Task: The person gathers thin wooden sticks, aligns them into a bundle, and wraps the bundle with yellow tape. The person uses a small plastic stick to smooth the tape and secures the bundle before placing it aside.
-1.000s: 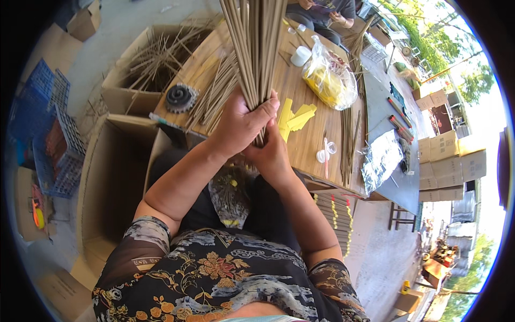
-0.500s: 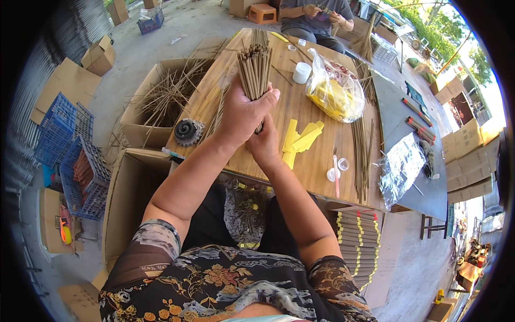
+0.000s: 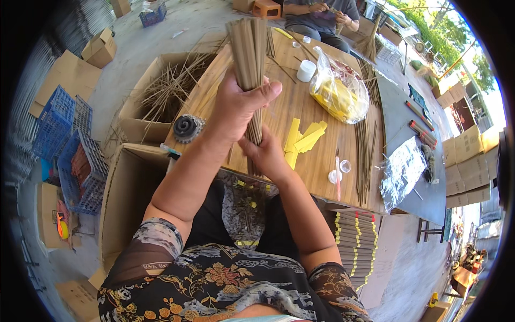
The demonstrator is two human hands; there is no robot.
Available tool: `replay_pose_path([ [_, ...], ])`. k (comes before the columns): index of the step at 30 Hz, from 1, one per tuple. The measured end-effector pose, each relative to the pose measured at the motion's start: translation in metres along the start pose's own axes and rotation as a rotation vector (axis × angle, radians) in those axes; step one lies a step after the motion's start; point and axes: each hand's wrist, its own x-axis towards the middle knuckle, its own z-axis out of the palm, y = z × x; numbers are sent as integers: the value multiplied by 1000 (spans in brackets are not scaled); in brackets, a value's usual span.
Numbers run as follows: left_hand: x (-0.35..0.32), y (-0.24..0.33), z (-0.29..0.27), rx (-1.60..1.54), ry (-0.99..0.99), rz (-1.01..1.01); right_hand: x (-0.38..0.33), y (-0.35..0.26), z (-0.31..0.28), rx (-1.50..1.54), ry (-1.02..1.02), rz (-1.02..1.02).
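Observation:
A thick bundle of thin brown sticks stands nearly upright over the wooden table, its ends fanned toward the far side. Wrapped round its middle is my left hand, the thumb lying across the front. Lower down, my right hand grips the same bundle near its lower end. Right of my hands lie several yellow paper strips on the tabletop. A dark coil rests at the table's left edge.
Loose sticks fill a cardboard box at the left. Farther right on the table are a clear bag of yellow strips, a white jar, a brush and more sticks. Across the table sits another person.
The bundle has turned more upright and shows more of its length. My right hand has slid down toward its lower end, while my left hand stays round the middle.

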Motion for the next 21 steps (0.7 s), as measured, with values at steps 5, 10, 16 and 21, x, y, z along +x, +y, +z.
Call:
replay_pose_path([
  [5, -24, -4, -18, -344, -64, -418, -33, -30, -1, 530, -391, 295],
  [10, -37, -28, -28, -395, 80, -473, -49, -17, 6, 520, -316, 432],
  [16, -39, -39, -43, -637, -50, -552, -59, 1, 5, 827, -402, 537],
  [21, -45, -49, -58, -604, -111, -537, -63, 6, 8, 804, -351, 538],
])
